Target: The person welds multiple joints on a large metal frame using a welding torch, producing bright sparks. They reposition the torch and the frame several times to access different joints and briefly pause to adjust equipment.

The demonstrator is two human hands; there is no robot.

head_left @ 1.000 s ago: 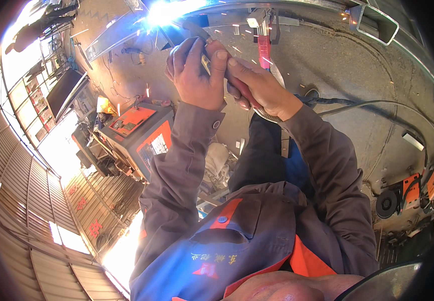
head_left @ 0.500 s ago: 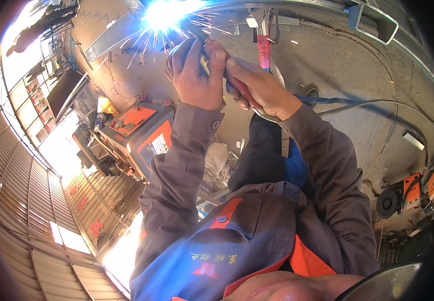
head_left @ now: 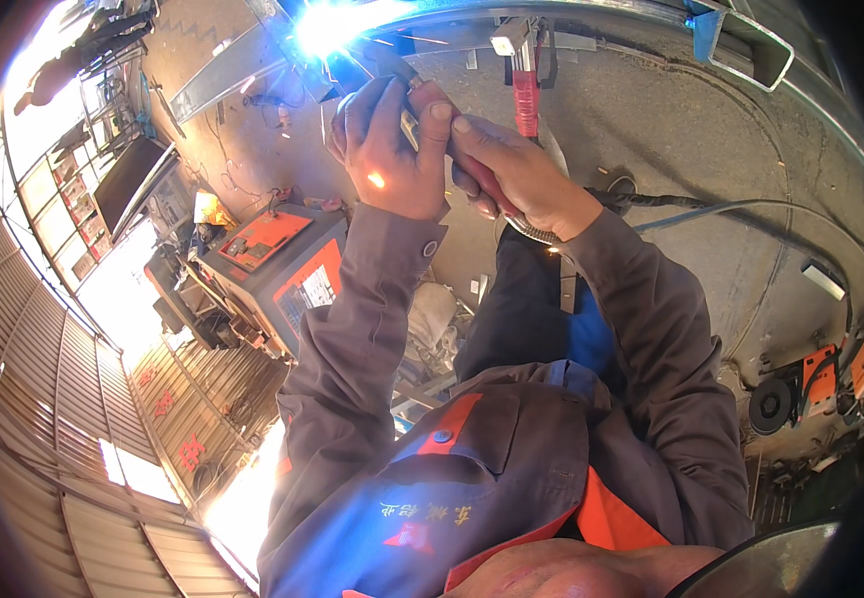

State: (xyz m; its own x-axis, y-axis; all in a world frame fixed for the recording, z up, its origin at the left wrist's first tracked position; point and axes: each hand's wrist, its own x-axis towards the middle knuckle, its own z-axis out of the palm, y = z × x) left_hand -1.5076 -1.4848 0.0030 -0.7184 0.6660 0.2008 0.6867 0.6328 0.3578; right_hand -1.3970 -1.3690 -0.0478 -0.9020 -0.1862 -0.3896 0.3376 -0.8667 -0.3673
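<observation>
Both hands are closed on a welding torch with a red handle. My right hand wraps its rear part, near the ribbed cable sleeve. My left hand has its thumb against the handle and its fingers curled at the front; part of their grip is hidden. A glowing spark shows on the back of this hand. The dark torch neck leads toward a blinding blue-white arc at a metal beam. The glare hides the torch tip and the joint.
A red-handled clamp hangs from the beam. An open square tube is at far right. Cables run over the floor. An orange-and-grey machine stands left, a black spool right. Another person is at far left.
The arc's glow and spray of sparks have shrunk, and the blue light on the clamp has faded. A bright spark has appeared on my left hand. Both hands stay nearly in place.
</observation>
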